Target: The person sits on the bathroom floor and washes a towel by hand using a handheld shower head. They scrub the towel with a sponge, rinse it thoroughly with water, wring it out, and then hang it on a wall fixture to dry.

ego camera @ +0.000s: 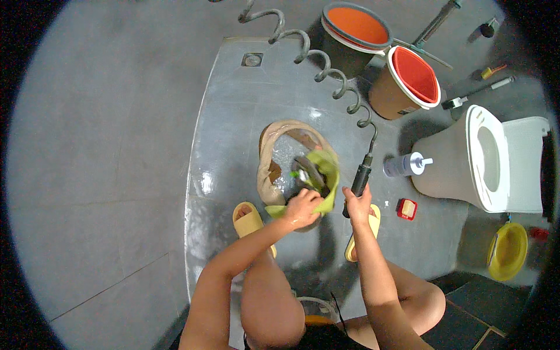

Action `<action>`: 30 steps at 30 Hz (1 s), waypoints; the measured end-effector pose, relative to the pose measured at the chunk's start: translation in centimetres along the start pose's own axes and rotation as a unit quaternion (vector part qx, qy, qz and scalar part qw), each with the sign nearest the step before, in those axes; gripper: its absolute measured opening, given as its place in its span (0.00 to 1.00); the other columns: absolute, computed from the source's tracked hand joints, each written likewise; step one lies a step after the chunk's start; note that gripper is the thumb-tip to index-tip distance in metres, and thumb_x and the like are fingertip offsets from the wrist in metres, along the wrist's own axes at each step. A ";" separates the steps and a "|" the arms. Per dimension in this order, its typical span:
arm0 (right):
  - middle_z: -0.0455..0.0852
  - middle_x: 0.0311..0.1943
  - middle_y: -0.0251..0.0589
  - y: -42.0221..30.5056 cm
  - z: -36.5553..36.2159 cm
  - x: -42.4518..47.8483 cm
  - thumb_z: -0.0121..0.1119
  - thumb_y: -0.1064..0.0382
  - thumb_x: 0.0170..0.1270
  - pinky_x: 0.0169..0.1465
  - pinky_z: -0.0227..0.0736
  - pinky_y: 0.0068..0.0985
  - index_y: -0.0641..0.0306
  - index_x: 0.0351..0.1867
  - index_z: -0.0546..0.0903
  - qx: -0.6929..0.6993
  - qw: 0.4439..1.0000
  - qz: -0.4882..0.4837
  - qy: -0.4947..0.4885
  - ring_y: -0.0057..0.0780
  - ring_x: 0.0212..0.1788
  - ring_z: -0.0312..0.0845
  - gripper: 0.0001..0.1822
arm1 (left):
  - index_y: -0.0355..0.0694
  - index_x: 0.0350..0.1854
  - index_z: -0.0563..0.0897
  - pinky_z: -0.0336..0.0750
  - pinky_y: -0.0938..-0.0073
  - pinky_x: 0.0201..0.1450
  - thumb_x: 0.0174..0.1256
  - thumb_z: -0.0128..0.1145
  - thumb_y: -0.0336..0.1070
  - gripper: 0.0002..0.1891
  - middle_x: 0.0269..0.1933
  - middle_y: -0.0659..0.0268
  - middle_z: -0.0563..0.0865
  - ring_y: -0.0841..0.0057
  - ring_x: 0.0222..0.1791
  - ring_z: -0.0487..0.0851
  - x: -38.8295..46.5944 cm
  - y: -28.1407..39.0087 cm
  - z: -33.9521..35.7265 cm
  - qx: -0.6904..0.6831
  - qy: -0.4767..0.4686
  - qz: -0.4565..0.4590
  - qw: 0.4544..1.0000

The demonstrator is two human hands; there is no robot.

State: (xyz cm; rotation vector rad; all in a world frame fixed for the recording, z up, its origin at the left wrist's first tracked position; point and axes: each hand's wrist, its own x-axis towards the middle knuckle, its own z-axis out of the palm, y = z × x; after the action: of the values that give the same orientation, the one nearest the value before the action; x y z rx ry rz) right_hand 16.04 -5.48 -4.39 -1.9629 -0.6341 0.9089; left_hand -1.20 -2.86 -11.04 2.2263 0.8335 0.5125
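Note:
On the wet floor in front of me lies a round, soft fabric item [270, 151], perhaps a bag, with a thick beige rim and a lime-green side. My left hand [304, 208] grips the near edge of its green fabric [330, 175]. Inside, water and a blurred dark grey object [308, 168] with white and green bits are visible; I cannot tell what it is. My right hand [358, 204] is closed around the black handle of a hand sprayer [362, 177], just right of the item. A grey coiled hose [323, 65] runs from the handle to the top.
A pump bottle [400, 165] and a red soap dish [407, 209] stand right, before a toilet [437, 153]. Beyond are two buckets [350, 57] [389, 96], a squeegee [420, 41] and a brush [459, 102]. A floor drain [252, 60] lies far left; a yellow basin [509, 251] leans right.

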 end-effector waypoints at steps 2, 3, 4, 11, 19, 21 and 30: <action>0.78 0.25 0.34 0.9 -0.3 -0.1 0.60 0.70 0.50 0.34 0.70 0.22 0.64 0.45 0.72 0.010 0.998 -0.067 0.003 0.22 0.28 0.74 0.18 | 0.42 0.45 0.75 0.73 0.66 0.46 0.45 0.61 0.37 0.21 0.44 0.63 0.73 0.63 0.45 0.71 -0.2 0.3 2.2 -0.011 -0.047 0.042 0.998; 0.79 0.26 0.34 2.0 -0.2 0.1 0.60 0.70 0.50 0.35 0.70 0.22 0.65 0.45 0.72 -0.013 0.998 -0.061 -0.021 0.23 0.29 0.75 0.18 | 0.42 0.49 0.74 0.72 0.64 0.47 0.48 0.61 0.40 0.23 0.46 0.62 0.73 0.61 0.47 0.71 -0.7 -0.3 3.9 -0.001 -0.088 0.020 0.996; 0.80 0.27 0.34 3.0 0.0 0.4 0.61 0.69 0.49 0.37 0.70 0.23 0.65 0.45 0.72 -0.033 0.997 -0.056 -0.047 0.23 0.31 0.75 0.19 | 0.42 0.51 0.73 0.72 0.63 0.48 0.50 0.60 0.43 0.24 0.47 0.61 0.73 0.61 0.47 0.71 -1.4 -1.9 5.9 -0.022 -0.089 0.010 0.996; 0.81 0.31 0.37 3.1 4.2 -0.1 0.65 0.65 0.45 0.43 0.71 0.25 0.65 0.48 0.74 -0.060 0.984 -0.003 -0.168 0.28 0.33 0.75 0.25 | 0.39 0.49 0.74 0.69 0.57 0.45 0.51 0.59 0.35 0.21 0.49 0.53 0.75 0.57 0.43 0.76 -1.6 -12.9 3.4 0.213 0.270 -0.207 0.916; 0.75 0.26 0.32 5.9 7.8 2.3 0.64 0.67 0.46 0.34 0.67 0.22 0.65 0.45 0.73 -0.031 0.994 -0.045 -0.096 0.22 0.28 0.70 0.21 | 0.37 0.56 0.68 0.72 0.57 0.43 0.64 0.48 0.38 0.20 0.52 0.46 0.72 0.50 0.43 0.76 0.3 -17.2 3.8 -0.003 0.160 -0.380 0.911; 0.73 0.23 0.29 6.4 8.4 2.6 0.63 0.68 0.47 0.28 0.65 0.20 0.65 0.42 0.72 -0.036 0.992 -0.072 -0.096 0.19 0.24 0.68 0.19 | 0.36 0.55 0.70 0.72 0.56 0.42 0.67 0.44 0.43 0.20 0.50 0.44 0.74 0.51 0.43 0.77 -0.8 -20.7 4.5 -0.078 0.122 -0.430 0.891; 0.77 0.26 0.33 3.9 6.1 2.4 0.63 0.69 0.47 0.32 0.69 0.21 0.65 0.42 0.72 0.032 0.983 0.077 -0.163 0.22 0.26 0.71 0.19 | 0.36 0.52 0.74 0.73 0.68 0.46 0.65 0.47 0.56 0.26 0.45 0.64 0.80 0.69 0.43 0.78 4.8 -15.4 -5.2 -0.693 0.265 -0.381 0.552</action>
State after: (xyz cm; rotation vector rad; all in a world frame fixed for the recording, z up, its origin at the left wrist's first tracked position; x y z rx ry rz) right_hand 13.02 -2.77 -10.78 -1.8398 -0.6315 1.3477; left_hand -7.09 11.41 -18.09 0.1259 0.9952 0.9223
